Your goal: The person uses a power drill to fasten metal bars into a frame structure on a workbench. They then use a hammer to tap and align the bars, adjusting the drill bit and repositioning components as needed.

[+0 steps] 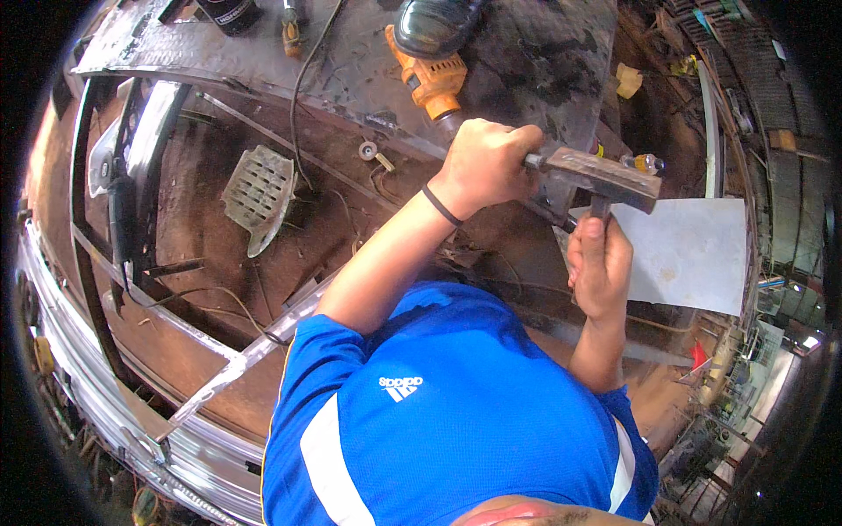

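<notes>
Rusty hammer (pixel 605 178) gripped in left hand (pixel 485 164), right hand (pixel 600 266) pinching chisel (pixel 600 209)

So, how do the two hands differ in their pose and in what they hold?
The left hand is a fist around the hammer handle; the right hand holds a thin dark rod upright under the hammer head. The left wrist has a black band; the right has none. Both are shut on tools.

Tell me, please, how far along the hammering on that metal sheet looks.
Mid-job. Done: the grey metal sheet already lies on the bench. In hand: the left hand holds the hammer raised over a short tool the right hand steadies at the sheet's edge. Left: no mark shows on the sheet yet.
</notes>
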Available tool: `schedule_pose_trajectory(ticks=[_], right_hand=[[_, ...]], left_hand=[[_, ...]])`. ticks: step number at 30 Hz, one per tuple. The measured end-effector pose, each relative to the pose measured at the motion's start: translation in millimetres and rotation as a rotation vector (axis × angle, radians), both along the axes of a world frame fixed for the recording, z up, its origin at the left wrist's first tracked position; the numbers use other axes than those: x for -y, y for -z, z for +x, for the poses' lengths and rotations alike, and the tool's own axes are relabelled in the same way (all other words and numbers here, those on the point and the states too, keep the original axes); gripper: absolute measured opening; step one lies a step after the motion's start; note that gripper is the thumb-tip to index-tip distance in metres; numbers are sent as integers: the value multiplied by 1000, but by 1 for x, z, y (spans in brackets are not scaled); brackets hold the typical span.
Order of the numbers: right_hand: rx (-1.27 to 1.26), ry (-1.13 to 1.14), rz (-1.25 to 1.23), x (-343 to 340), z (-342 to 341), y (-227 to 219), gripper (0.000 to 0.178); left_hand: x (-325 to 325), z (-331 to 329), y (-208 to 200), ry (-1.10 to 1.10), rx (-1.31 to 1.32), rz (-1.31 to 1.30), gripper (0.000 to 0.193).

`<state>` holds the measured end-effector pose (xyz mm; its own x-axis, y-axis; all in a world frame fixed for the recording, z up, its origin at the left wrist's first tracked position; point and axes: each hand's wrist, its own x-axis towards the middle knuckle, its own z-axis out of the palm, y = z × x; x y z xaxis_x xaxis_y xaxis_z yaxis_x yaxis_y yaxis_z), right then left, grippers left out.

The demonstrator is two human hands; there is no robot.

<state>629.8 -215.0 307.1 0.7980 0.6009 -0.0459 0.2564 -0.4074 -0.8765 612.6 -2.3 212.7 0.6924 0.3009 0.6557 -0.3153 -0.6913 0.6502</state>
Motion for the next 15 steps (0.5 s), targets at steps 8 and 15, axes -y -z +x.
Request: schedule_pose_trajectory(ticks=[8,15], right_hand=[[-4,8,348,-4,-14,-2,49],[6,105,521,-2,-7,-14,51]], left_hand=[[3,6,6,-58,-65,74,16],[2,2,4,-35,-112,93,15]])
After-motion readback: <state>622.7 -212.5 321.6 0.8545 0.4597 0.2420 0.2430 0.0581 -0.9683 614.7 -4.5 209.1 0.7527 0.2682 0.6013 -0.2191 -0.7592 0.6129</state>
